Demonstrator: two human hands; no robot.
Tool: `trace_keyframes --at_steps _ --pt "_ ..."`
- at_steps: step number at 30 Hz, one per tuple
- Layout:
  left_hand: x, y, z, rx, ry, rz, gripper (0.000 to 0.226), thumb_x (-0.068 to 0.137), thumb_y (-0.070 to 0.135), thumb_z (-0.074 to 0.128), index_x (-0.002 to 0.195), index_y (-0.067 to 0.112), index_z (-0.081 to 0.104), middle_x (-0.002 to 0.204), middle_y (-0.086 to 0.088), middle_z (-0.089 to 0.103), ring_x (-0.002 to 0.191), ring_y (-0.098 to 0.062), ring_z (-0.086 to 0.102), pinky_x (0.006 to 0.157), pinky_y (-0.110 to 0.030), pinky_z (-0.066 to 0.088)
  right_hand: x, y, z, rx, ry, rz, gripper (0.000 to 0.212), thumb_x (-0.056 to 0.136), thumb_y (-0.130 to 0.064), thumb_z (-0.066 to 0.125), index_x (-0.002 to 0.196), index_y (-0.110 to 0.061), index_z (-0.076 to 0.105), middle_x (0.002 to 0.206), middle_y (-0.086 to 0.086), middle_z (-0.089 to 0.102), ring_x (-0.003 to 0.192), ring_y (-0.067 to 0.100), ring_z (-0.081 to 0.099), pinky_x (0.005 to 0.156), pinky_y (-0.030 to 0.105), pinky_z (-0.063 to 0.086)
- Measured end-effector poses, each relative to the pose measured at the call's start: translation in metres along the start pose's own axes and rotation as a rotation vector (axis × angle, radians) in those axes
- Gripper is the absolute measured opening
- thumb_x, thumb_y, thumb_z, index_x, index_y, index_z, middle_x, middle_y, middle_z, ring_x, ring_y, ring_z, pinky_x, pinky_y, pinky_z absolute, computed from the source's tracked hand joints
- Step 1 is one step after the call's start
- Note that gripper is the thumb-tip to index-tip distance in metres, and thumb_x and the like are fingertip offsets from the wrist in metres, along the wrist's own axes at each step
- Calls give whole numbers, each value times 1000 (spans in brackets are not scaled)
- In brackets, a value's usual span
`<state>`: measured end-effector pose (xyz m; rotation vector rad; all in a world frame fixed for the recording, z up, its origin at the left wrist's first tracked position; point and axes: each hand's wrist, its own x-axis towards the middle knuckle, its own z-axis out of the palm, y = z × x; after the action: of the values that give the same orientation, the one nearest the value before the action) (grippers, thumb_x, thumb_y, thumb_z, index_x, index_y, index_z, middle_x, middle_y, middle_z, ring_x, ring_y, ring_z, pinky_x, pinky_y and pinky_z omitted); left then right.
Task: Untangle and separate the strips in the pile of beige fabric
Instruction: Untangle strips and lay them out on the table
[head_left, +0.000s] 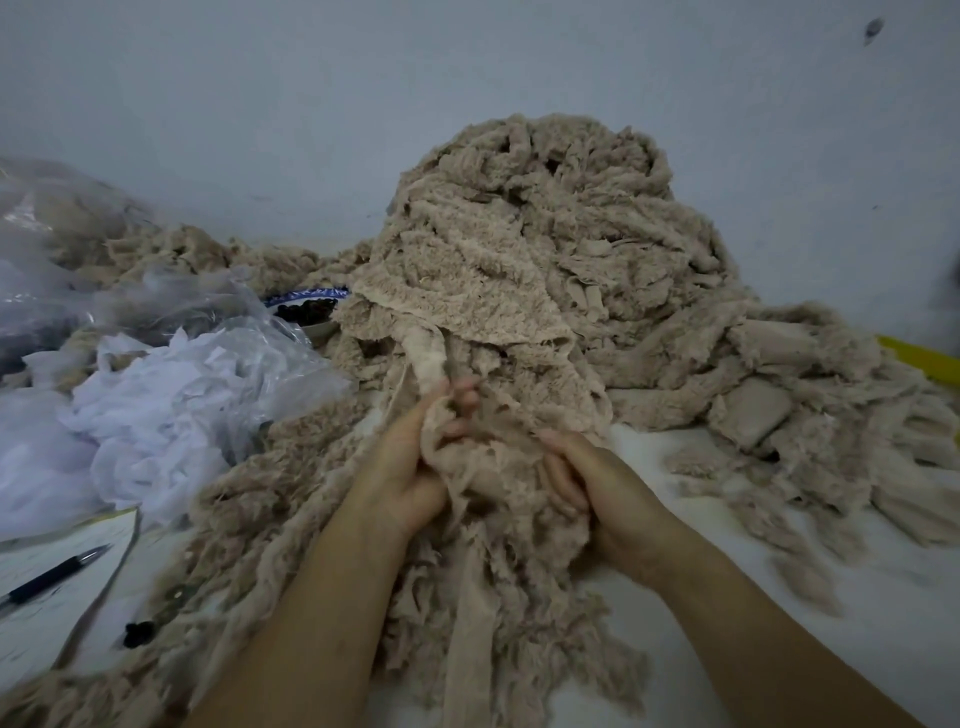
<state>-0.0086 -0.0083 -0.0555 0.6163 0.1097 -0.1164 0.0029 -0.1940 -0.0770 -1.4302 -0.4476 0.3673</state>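
Nearest, both hands hold one bunched beige strip (434, 358): the left hand (410, 467) curls its grip round it, and the right hand (597, 493) clutches the wad just to the right. Left of them, a clear plastic bag (249, 332) holds white cloth (156, 410). From the left grip the strip runs lengthwise away, past a blue-rimmed bowl (306, 301) of dark bits, into the pile of beige fabric (545, 234) on the table (779, 597).

**Tally on the table**

One pile of beige fabric (545, 234) at 12 o'clock, strips (431, 358) uncountable. Two hands at 6 o'clock: left hand (410, 467), right hand (613, 499). One pen (57, 571) at 8 o'clock. One bowl (291, 298) at 10 o'clock.
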Motion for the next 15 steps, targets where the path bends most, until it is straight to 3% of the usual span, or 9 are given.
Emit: trace_keyframes --at_steps 2,5,7,9,11,13,15 --pt "-1 3 -1 191 189 244 19 93 27 60 90 14 73 57 3 55 41 -7 43 42 -20 41 2 1 -2 -102 130 26 58 101 -39 45 48 -15 46 54 5 44 53 14 42 69 29 39" --pt "-8 9 -4 808 560 787 42 99 47 46 66 33 69 52 15 53 51 -2 46 51 -25 40 3 3 -10 -159 268 31 48 101 -32 48 56 -21 62 66 1 64 67 13 60 73 31 51" --pt "-17 14 -2 920 606 1105 42 98 51 42 64 33 59 54 17 52 50 0 43 50 -22 36 3 5 -10 -270 301 5 40 102 -28 49 67 -21 66 70 -3 69 71 12 63 70 25 54" --pt "-24 12 1 1027 511 1253 40 96 47 42 61 30 50 58 17 54 50 -1 44 47 -13 32 3 7 -7 -334 305 -6 32 102 -27 49 79 -17 69 74 -5 72 75 12 65 69 21 55" --pt "-25 -3 11 1310 227 1090 39 91 46 42 58 25 48 60 10 56 49 -4 46 47 -17 38 4 9 -2 -290 264 23 33 102 -37 49 89 -19 74 86 -5 76 87 15 70 78 26 57" --pt "-25 -31 22 1658 -130 831 41 84 46 39 57 20 54 57 3 55 51 -9 48 53 -31 45 3 8 3 -18 145 88 40 98 -49 48 103 -20 75 101 -1 77 99 14 72 82 28 58" --pt "-23 -53 26 1804 -387 806 43 83 42 39 56 15 58 55 5 53 52 -12 47 54 -34 43 2 -2 2 298 48 169 46 94 -50 51 109 -14 76 108 5 76 104 14 71 79 22 58"
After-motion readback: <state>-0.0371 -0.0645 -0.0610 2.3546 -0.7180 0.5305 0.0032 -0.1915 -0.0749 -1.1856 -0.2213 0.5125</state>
